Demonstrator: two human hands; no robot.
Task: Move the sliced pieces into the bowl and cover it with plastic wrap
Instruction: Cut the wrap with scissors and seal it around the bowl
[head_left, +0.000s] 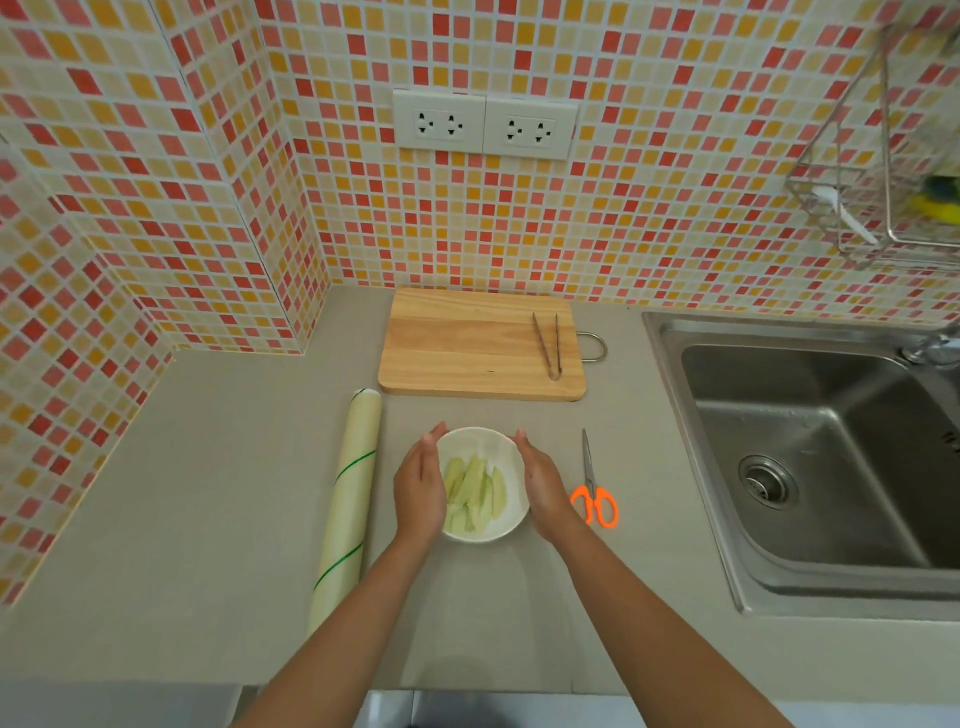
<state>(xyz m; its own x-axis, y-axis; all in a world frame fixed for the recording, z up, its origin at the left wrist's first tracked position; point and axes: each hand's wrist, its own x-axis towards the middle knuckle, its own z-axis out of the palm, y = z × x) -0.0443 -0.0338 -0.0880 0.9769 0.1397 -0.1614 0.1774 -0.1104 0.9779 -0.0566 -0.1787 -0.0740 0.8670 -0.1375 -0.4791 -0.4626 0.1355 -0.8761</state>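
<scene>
The white bowl (480, 527) stands on the grey counter (208, 493) near the front edge, and the pale green sliced pieces (475, 493) lie inside it, heaped roughly along its middle. The wooden cutting board (467, 345) beyond it, toward the far wall, carries no slices; only a pair of metal tongs (549, 343) rests on its right part. On that evidence the transfer step is judged complete. The left hand (418, 491) is set against the left side of the bowl and the right hand (543, 488) against the right side, both with fingers extended and held together, palms turned inward, cupping the rim rather than closed around anything. Whether a sheet of wrap already lies over the bowl cannot be confirmed: a faint sheen shows on the far part of the interior, but no film edge is distinguishable. The posture of the hands would suit pressing film down around the rim, or simply steadying the bowl. The roll of plastic wrap (348, 499) lies on the counter just left of the bowl, running near to far, with no loose sheet visibly trailing from it. Orange-handled scissors (595, 491) lie just right of the bowl, closed. The sink (810, 447) at far right is not involved. Covering is judged either under way or outstanding.
</scene>
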